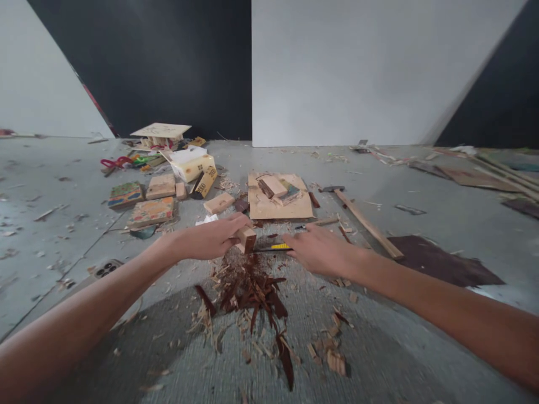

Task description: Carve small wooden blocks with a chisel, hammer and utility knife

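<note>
My left hand point(213, 238) grips a small pale wood block point(246, 238) just above a pile of dark reddish wood shavings point(248, 286) on the grey floor. My right hand point(318, 249) lies flat beside it, its fingers on the end of a black and yellow utility knife point(275, 247) that rests on the floor between the two hands. Whether the fingers are closed around the knife is hard to tell.
A plywood board point(280, 207) with small wood pieces lies beyond the hands. A hammer point(357, 216) lies to the right, a dark sheet point(442, 264) past it. Wood blocks, painted tiles point(151, 212), a box point(191, 163) and scissors point(115, 163) lie left. A phone point(105, 269) lies near my left arm.
</note>
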Demonstrator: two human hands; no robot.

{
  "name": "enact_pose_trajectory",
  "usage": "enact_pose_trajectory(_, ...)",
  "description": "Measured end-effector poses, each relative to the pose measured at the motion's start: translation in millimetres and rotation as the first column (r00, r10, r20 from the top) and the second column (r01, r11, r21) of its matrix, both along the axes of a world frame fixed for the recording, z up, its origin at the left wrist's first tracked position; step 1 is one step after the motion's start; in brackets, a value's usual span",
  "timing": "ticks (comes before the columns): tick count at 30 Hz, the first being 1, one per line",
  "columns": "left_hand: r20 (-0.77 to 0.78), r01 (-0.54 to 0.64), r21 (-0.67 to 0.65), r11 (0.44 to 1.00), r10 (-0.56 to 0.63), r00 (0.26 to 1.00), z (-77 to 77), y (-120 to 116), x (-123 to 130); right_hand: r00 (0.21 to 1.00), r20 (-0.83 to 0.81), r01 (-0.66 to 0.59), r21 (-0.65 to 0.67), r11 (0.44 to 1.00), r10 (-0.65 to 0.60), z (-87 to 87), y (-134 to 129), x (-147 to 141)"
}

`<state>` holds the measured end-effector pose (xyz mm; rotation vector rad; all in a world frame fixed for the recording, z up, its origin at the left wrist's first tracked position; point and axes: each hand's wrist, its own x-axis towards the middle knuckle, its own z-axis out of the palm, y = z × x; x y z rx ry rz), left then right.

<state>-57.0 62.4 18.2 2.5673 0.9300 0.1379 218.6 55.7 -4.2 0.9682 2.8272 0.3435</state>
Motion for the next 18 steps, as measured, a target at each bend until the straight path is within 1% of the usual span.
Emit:
enact_pose_trajectory(5,0.001,-0.017,-0.016,1.0,0.017,1.0,-1.8,3,0,0.997,-0.051,-0.054,-0.002,0.999,0.054,-0.1,3,6)
enact_pose_trajectory(8,0.007,-0.013,-0.003,1.0,0.013,1.0,-2.5,3,0,0.992,-0.122,-0.035,0.019,0.999,0.037,4.2,5,6)
enact_pose_trajectory(10,0.009,-0.004,-0.006,1.0,0.004,1.0,-1.8,2,0,0.99,-0.14,-0.01,0.037,0.999,0.015,5.7,6,3)
enact_pose_trajectory(18,-0.028,-0.036,-0.01,0.999,0.035,0.999,1.6,2,0,0.999,-0.045,0.008,0.083,0.996,-0.005,-1.0,8,-5)
